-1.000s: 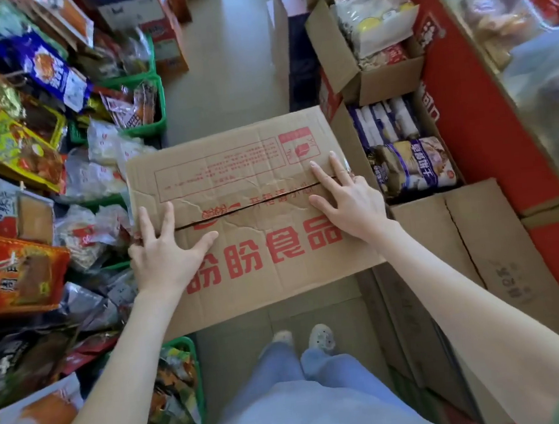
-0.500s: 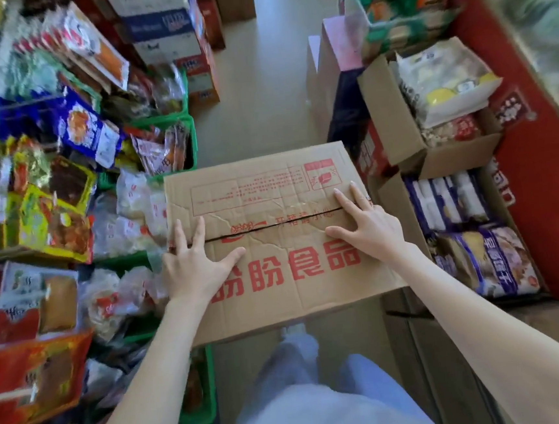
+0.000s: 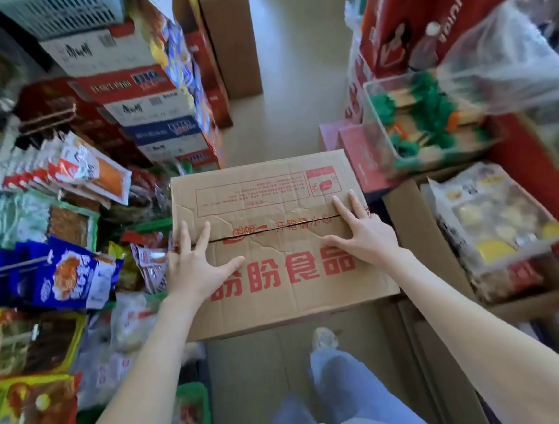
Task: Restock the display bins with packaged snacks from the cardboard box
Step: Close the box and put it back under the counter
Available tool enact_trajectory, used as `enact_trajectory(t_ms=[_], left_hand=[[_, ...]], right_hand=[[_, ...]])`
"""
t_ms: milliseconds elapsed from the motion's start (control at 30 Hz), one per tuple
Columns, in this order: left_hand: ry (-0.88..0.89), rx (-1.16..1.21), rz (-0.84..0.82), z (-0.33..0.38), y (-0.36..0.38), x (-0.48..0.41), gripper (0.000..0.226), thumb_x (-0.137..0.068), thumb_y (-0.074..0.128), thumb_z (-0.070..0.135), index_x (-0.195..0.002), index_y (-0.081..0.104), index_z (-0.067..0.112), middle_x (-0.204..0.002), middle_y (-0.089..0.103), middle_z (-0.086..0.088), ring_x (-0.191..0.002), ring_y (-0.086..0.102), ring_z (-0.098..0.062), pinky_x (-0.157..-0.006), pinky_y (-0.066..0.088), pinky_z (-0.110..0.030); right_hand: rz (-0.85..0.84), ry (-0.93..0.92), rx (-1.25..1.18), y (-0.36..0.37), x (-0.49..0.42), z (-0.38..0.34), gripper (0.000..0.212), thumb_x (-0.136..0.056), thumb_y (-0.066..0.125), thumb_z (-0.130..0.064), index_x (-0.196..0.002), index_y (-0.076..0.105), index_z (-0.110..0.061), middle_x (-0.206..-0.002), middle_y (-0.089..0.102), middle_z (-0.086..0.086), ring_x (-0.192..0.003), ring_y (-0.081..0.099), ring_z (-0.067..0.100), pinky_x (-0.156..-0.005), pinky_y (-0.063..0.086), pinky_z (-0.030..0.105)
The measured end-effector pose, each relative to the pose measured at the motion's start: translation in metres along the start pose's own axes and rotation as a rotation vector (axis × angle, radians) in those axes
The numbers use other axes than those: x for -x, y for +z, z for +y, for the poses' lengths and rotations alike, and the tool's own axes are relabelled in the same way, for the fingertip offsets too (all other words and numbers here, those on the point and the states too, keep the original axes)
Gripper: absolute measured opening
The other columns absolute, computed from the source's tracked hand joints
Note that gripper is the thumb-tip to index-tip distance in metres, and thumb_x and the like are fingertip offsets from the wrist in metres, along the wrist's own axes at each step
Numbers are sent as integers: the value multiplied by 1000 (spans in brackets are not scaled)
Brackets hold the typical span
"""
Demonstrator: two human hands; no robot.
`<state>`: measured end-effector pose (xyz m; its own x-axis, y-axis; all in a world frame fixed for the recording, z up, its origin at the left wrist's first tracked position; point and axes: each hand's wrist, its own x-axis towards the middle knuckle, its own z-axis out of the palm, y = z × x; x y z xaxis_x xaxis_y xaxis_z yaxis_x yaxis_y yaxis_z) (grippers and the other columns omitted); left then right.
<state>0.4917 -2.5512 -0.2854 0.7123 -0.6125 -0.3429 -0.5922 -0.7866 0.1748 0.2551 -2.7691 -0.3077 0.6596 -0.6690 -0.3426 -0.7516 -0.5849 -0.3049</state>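
Cardboard box lies closed under left hand, right hand.

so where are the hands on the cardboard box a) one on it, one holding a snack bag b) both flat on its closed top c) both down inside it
b: the left hand and right hand lie with fingers spread on the closed top flaps of the cardboard box, reaching the seam between them.
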Motion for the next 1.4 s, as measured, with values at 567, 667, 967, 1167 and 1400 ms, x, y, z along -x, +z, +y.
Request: enact_trajectory(t_ms=[567,667,967,1167,1400], left_hand=[[257,-64,-122,134,-167,-488,100,-68,58,76,-147,3,48,-156,-22,7,-140,1,-49,-115,14,-55],[320,-102,-100,175,-195,-566,96,-70,56,76,-147,8,48,-158,-17,6,-140,2,-49,-114,12,-54],[480,-239,-170,293,-229,-798,93,-69,57,76,-146,13,50,-158,-11,11,-135,17,-51,-113,19,-49],[518,-285,-229,364,-247,-933,92,-70,57,75,-147,13,49,-158,-12,13,-137,13,-51,-113,19,-54],[540,-282,-277,443,-234,-1083,76,-77,57,68,-144,27,48,-159,-2,12,-139,11,-49,-114,18,-56]], right_hand=[[-58,153,-101,-172,-455,2,100,-71,49,-80,-141,-17,-52,-155,-24,-8,-134,33,39,-102,39,44],[-43,230,-167,-199,-510,12,101,-70,50,-79,-142,-15,-51,-156,-23,-8,-134,34,38,-102,39,46],[-23,397,-315,-244,-689,64,102,-71,54,-77,-144,-13,-49,-155,-26,-7,-136,25,43,-108,30,48],[-94,442,-436,-274,-811,98,106,-71,56,-74,-141,-19,-49,-152,-33,-5,-139,17,46,-111,24,51],[-169,508,-622,-282,-930,140,114,-72,68,-61,-143,-20,-46,-152,-33,-4,-140,3,49,-113,16,54]])
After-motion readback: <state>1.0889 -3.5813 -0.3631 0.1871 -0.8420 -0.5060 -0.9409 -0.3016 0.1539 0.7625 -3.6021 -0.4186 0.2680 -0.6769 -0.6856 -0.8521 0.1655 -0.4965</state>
